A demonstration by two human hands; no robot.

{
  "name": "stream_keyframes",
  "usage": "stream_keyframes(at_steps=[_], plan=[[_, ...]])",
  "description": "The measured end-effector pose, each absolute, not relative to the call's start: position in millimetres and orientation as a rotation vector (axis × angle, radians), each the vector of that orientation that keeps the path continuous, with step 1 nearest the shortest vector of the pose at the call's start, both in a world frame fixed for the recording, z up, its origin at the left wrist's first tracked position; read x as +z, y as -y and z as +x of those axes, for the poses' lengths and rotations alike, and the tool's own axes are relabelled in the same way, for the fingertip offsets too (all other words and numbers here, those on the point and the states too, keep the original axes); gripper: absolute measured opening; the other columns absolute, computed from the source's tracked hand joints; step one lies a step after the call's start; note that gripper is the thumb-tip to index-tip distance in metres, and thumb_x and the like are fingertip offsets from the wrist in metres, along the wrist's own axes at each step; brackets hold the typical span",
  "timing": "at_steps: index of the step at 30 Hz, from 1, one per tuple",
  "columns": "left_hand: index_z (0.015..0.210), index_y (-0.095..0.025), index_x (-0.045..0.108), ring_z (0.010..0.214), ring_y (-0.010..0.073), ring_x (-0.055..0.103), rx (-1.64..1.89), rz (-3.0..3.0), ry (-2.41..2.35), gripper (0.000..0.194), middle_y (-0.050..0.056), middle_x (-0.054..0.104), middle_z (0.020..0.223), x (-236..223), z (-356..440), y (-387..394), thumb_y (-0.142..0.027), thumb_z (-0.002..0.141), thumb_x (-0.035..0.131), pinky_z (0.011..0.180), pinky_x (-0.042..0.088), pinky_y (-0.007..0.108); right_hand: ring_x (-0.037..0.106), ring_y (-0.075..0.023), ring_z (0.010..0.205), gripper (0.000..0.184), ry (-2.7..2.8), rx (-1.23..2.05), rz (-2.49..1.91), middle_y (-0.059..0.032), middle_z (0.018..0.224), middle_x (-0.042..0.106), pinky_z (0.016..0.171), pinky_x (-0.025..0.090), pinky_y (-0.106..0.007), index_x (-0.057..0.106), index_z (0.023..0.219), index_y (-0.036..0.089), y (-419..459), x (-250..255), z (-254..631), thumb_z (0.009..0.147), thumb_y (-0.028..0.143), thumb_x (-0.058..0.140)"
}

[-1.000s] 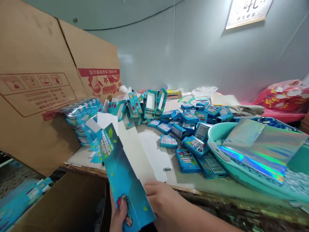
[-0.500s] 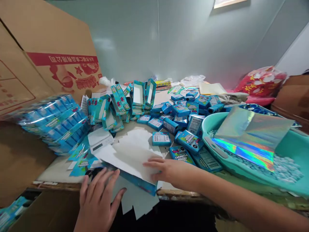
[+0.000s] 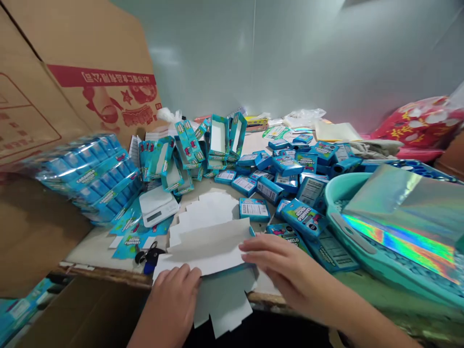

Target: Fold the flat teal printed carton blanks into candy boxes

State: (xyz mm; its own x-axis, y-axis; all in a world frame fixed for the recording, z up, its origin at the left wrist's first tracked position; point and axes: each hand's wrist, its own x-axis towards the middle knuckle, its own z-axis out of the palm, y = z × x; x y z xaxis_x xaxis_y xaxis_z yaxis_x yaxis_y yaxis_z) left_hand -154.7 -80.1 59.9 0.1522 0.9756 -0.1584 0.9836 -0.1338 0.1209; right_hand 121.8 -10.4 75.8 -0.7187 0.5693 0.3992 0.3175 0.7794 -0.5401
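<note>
A flat unfolded carton (image 3: 210,247) lies white side up at the table's front edge, and part of it hangs over the edge. My left hand (image 3: 176,296) rests on its lower left corner with the fingers curled onto the card. My right hand (image 3: 281,268) lies on its right end with the fingers stretched flat. More white carton blanks (image 3: 210,210) lie just behind it. Finished blue candy boxes (image 3: 290,176) are heaped beyond my right hand.
A small white scale (image 3: 158,205) and a bunch of keys (image 3: 147,256) sit left of the carton. A wrapped pack of blue boxes (image 3: 90,174) leans on a big cardboard box (image 3: 72,87). At the right, a teal basin (image 3: 342,232) holds holographic bags (image 3: 402,217).
The carton, held up with its printed side showing a second ago, now lies white side up on the table. Both hands have come down onto it.
</note>
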Motion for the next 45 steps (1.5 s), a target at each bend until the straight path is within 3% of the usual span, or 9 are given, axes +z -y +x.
stream_keyframes(at_steps=[4, 10, 18, 24, 30, 32, 36, 40, 45], plan=[[0.08, -0.023, 0.053, 0.088, 0.0235, 0.059, 0.093, 2.012, -1.949, 0.039, 0.002, 0.063, 0.086, 69, -133, 84, -0.033, 0.104, 0.023, 0.081, 0.039, 0.039, 0.061, -0.0289, 0.113, 0.046, 2.651, 0.293, -0.739, -0.0089, 0.124, 0.069, 0.108, 0.042, -0.054, 0.052, 0.139, 0.017, 28, 58, 85, 0.095, 0.024, 0.064], [0.077, -0.025, 0.055, 0.081, 0.0217, 0.062, 0.237, 1.884, -1.918, 0.04, 0.001, 0.067, 0.082, 56, -147, 66, -0.04, 0.103, 0.029, 0.07, 0.042, 0.033, 0.057, -0.0342, 0.104, 0.073, 2.751, 0.128, -0.871, -0.0126, 0.116, 0.064, 0.088, 0.048, -0.051, 0.055, 0.135, 0.013, 10, 26, 55, 0.077, 0.047, 0.083], [0.101, -0.021, 0.059, 0.104, 0.0283, 0.053, 0.256, 2.153, -1.895, 0.028, 0.008, 0.061, 0.105, 48, -147, 67, -0.031, 0.102, 0.033, 0.09, 0.039, 0.043, 0.056, -0.0262, 0.093, 0.019, 2.748, 0.103, -0.896, -0.009, 0.104, 0.062, 0.079, 0.04, -0.039, 0.066, 0.1, 0.017, 3, 35, 52, 0.096, 0.035, 0.064], [0.082, -0.022, 0.052, 0.086, 0.0228, 0.053, 0.188, 2.135, -1.813, 0.043, 0.001, 0.057, 0.082, 53, -139, 80, -0.039, 0.105, 0.021, 0.089, 0.036, 0.045, 0.061, -0.0249, 0.086, 0.04, 2.832, 0.123, -0.834, -0.0058, 0.089, 0.068, 0.075, 0.037, -0.037, 0.061, 0.093, 0.017, 15, 38, 60, 0.09, 0.057, 0.065], [0.102, -0.018, 0.063, 0.104, 0.035, 0.056, 0.099, 2.344, -1.914, 0.05, 0.01, 0.063, 0.106, 20, -143, 92, -0.065, 0.085, 0.061, 0.097, 0.035, 0.055, 0.065, -0.0261, 0.082, 0.051, 2.95, 0.349, -0.793, -0.0076, 0.086, 0.068, 0.077, 0.042, -0.037, 0.064, 0.095, 0.015, 8, 28, 57, 0.084, 0.065, 0.068], [0.115, -0.016, 0.061, 0.105, 0.0358, 0.056, 0.186, 2.512, -1.987, 0.059, 0.013, 0.063, 0.112, 14, -145, 92, -0.06, 0.078, 0.072, 0.095, 0.038, 0.054, 0.064, -0.0259, 0.088, 0.048, 2.969, 0.369, -0.757, -0.0095, 0.094, 0.066, 0.078, 0.044, -0.036, 0.067, 0.096, 0.016, -1, 25, 54, 0.087, 0.062, 0.065], [0.107, -0.019, 0.064, 0.099, 0.029, 0.06, 0.169, 2.826, -1.889, 0.017, 0.009, 0.066, 0.109, 20, -145, 87, -0.03, 0.095, 0.059, 0.087, 0.043, 0.043, 0.06, -0.0275, 0.096, 0.039, 2.962, 0.333, -0.779, -0.0116, 0.103, 0.06, 0.081, 0.046, -0.037, 0.071, 0.099, 0.019, -12, 27, 50, 0.092, 0.056, 0.062], [0.106, -0.019, 0.064, 0.096, 0.0249, 0.062, 0.088, 2.71, -1.766, 0.021, 0.007, 0.068, 0.107, 26, -148, 79, -0.022, 0.101, 0.044, 0.077, 0.045, 0.037, 0.053, -0.0334, 0.109, 0.059, 2.845, 0.187, -0.895, -0.0153, 0.121, 0.054, 0.089, 0.044, -0.045, 0.053, 0.136, 0.021, -5, 34, 61, 0.09, 0.054, 0.066], [0.091, -0.018, 0.064, 0.087, 0.0277, 0.062, -0.094, 2.588, -1.836, 0.032, 0.008, 0.066, 0.089, 26, -135, 73, -0.015, 0.101, 0.033, 0.074, 0.045, 0.041, 0.059, -0.0278, 0.097, 0.024, 2.89, 0.099, -0.99, -0.0106, 0.102, 0.064, 0.083, 0.046, -0.039, 0.062, 0.1, 0.014, 2, 26, 81, 0.095, 0.038, 0.064]])
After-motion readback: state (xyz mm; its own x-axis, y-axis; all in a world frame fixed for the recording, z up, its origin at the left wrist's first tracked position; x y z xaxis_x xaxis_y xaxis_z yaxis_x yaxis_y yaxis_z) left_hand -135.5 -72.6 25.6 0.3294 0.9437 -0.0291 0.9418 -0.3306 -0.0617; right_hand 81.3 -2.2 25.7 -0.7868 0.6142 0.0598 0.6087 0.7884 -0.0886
